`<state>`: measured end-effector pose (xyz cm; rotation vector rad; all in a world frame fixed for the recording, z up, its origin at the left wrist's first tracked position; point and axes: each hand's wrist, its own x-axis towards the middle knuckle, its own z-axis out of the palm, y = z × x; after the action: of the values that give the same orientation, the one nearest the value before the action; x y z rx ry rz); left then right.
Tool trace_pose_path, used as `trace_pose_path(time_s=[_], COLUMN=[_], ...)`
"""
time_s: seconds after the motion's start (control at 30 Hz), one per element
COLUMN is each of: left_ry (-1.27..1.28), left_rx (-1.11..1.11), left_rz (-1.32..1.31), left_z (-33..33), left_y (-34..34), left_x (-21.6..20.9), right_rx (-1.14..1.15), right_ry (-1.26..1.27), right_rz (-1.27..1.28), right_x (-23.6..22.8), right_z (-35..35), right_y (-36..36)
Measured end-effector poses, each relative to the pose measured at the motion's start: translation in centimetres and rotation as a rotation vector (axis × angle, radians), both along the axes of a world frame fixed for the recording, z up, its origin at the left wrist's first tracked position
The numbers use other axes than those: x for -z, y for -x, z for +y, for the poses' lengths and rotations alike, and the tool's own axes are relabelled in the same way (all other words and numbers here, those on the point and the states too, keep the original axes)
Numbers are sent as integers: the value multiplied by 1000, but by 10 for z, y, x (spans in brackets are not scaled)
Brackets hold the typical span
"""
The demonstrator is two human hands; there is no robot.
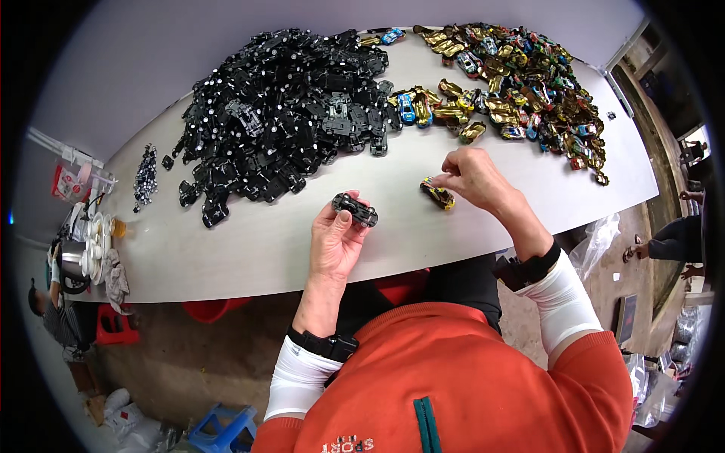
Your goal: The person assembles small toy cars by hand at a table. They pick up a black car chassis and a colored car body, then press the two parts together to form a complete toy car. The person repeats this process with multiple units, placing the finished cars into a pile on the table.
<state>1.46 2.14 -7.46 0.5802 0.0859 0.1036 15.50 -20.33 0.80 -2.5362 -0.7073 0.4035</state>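
My left hand (337, 240) is closed around a black toy car chassis (355, 211), held between thumb and fingers above the near part of the table. To the right, a yellow-and-gold toy car body (438, 195) lies at a slant on the tabletop. My right hand (474, 180) reaches over it with curled fingers, thumb and fingertips at its upper end; the exact grip is partly hidden. A large heap of black chassis (279, 113) spreads ahead of my left hand. Colourful and gold car bodies (521, 90) form another heap at the far right.
Small wheel parts (145, 180) lie in a narrow pile at the table's (249, 253) left. White cups (97, 245) and a cloth (115, 278) are at the left edge. Red (116, 326) and blue stools (223, 427) stand below. Another person (677, 238) is at the far right.
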Motion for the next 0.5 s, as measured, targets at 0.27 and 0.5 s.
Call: trace_pose_path(time_s=[0.27,0.5], left_ry=[-5,-19], left_rx=[98,47], left_rz=[-113,-126], left_z=[-2,-1], left_y=[2,7], left_x=[-9,-15], right_rx=[-90,-38], right_ry=[-284,-795], right_rz=[-45,401], right_x=[-4,-18], right_z=[16,44], right_y=[30,68])
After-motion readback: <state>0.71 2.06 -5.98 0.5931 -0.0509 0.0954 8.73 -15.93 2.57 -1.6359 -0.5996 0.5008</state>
